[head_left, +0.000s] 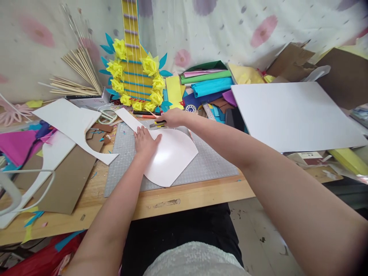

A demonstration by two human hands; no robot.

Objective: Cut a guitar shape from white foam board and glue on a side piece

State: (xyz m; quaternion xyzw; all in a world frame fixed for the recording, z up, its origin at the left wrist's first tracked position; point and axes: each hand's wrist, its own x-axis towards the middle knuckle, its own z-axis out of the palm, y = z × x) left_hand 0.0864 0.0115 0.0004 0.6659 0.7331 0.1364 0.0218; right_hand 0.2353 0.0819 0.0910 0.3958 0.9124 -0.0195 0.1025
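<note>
White sheet (175,157) is lying mid-frame on a gridded grey mat (212,163). Left hand (146,141) is pressing flat on the sheet, thumb standing apart from fingers. Right hand (173,117), just above, is clamping around a cutter (158,124) and hiding much of its handle; the blade is perhaps touching the sheet's upper edge. Small box (310,156), right of frame, is bearing print too small to read. White board (296,115) is partly covering a dark slab (234,119). Guitar-shaped craft (134,78), upper left, is running off the top edge.
</note>
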